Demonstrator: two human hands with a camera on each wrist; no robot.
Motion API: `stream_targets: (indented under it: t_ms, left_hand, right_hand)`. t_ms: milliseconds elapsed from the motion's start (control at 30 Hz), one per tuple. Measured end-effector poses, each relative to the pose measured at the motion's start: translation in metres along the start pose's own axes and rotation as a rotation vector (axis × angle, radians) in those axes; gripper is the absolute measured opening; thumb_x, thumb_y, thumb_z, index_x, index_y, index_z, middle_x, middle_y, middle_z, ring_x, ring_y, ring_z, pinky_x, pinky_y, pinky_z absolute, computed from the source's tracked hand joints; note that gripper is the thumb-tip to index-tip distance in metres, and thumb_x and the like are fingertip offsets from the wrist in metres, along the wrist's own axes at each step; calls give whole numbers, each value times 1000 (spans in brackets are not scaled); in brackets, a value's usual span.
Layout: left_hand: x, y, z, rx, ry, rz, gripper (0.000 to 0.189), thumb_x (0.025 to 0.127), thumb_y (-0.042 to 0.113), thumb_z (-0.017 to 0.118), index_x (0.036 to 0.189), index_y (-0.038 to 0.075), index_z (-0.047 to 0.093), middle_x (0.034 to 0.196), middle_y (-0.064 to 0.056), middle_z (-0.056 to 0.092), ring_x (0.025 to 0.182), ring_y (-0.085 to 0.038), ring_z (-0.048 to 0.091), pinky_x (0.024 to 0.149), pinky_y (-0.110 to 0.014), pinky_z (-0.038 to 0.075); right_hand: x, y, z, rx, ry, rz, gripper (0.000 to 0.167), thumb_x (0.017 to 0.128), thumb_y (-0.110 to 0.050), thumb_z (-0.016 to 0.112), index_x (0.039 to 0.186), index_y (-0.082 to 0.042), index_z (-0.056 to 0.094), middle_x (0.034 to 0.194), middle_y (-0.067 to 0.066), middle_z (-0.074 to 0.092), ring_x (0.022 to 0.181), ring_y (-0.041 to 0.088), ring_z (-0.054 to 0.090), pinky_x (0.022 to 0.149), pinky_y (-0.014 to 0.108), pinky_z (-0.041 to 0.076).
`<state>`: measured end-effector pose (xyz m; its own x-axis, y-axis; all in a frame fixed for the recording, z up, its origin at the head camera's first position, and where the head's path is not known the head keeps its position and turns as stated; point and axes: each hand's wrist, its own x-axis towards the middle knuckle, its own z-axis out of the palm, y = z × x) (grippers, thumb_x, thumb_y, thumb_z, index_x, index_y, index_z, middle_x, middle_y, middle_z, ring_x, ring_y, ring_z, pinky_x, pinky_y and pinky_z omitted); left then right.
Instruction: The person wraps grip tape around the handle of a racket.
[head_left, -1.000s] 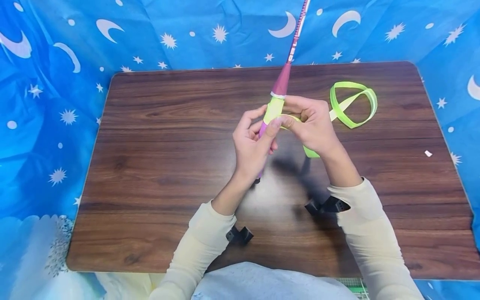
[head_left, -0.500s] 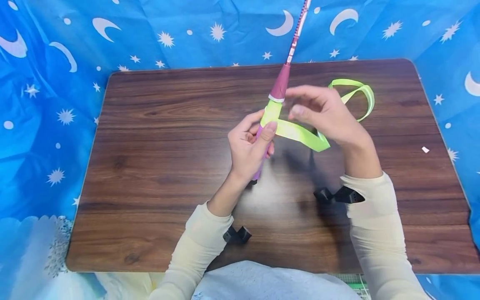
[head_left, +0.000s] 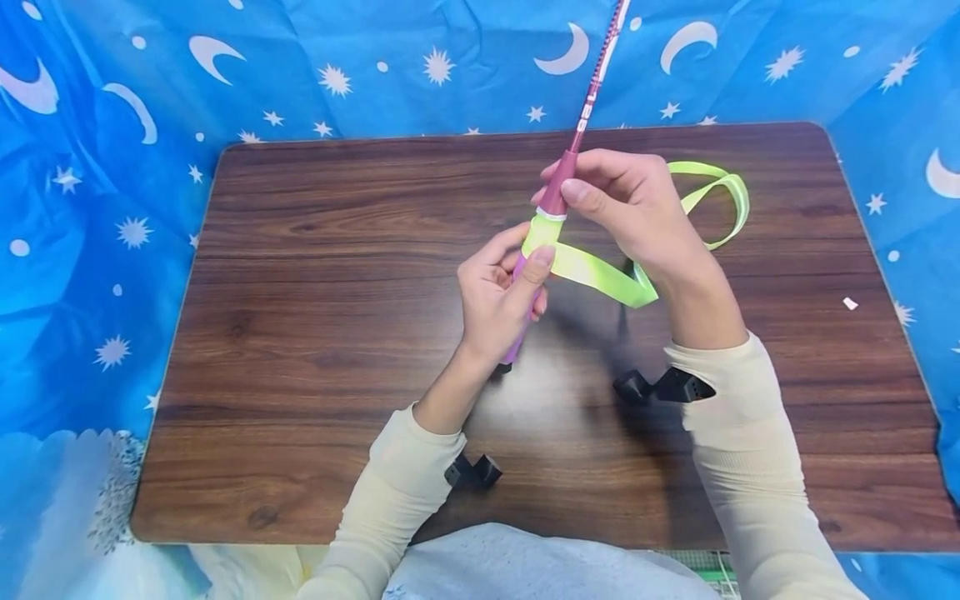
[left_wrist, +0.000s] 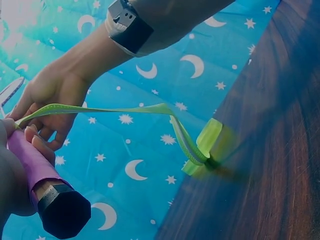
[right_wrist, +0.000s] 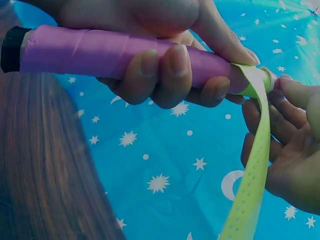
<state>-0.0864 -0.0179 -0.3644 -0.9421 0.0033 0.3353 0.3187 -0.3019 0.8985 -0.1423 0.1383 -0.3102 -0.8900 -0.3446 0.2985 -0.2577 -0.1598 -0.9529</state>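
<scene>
A badminton racket (head_left: 588, 108) with a dark red shaft and cone stands tilted, its head out of view. My left hand (head_left: 491, 292) grips its handle, wrapped in purple (right_wrist: 100, 52) and ending in a black butt cap (left_wrist: 65, 212). Yellow-green grip tape (head_left: 600, 271) is wound round the handle's upper end below the cone. The left thumb presses the tape where it leaves the handle. Just above, my right hand (head_left: 645, 208) pinches the cone between thumb and fingers. From the thumb, the tape's free length runs to the right and loops down onto the table.
The wooden table (head_left: 315, 333) lies below both hands. A loop of the tape rests at its back right, and a small white scrap (head_left: 850, 303) lies near the right edge. A blue curtain (head_left: 450, 67) with moons and stars surrounds the table's back and sides.
My right hand let go of the tape near the left thumb, drew off to the right, then came back higher and took hold of the cone. The left hand kept its grip.
</scene>
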Motion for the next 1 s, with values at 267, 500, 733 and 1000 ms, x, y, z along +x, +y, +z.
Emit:
stream_targets:
  t_ms: [267,500,733,1000]
  left_hand:
    - [-2,1,1,-39,-17,-40,32,92,-10,58,121,-23,55,63,16,60,40,-3,47,34,-21,41]
    - [-1,-1,1,-39,-48,-56,30,91,-12,58,119,-23,55,62,12,60,40,-4,47,34,-20,39]
    - [0,2,-1,-163,-121,-170,34,96,-9,50,125,-25,49,63,14,64,41,-4,48,34,-20,40]
    - [-4,6,-7,-451,-216,-343,26,102,1,38,121,-7,52,66,3,65,42,-9,46,36,-22,37]
  right_hand:
    - [-3,3,-6,-31,-63,-41,15,93,4,66,99,-5,76,89,0,79,80,10,74,82,24,63]
    - [-8,10,-5,-24,-31,-108,4,91,-12,77,94,-13,75,87,-6,79,77,6,74,76,21,63]
    - [-8,15,-10,89,-87,-58,13,98,-16,68,107,-8,73,97,-1,79,93,11,75,85,22,62]
    - [-12,15,-18,85,-230,-5,27,100,-1,57,122,-9,71,114,2,78,109,14,72,92,23,58]
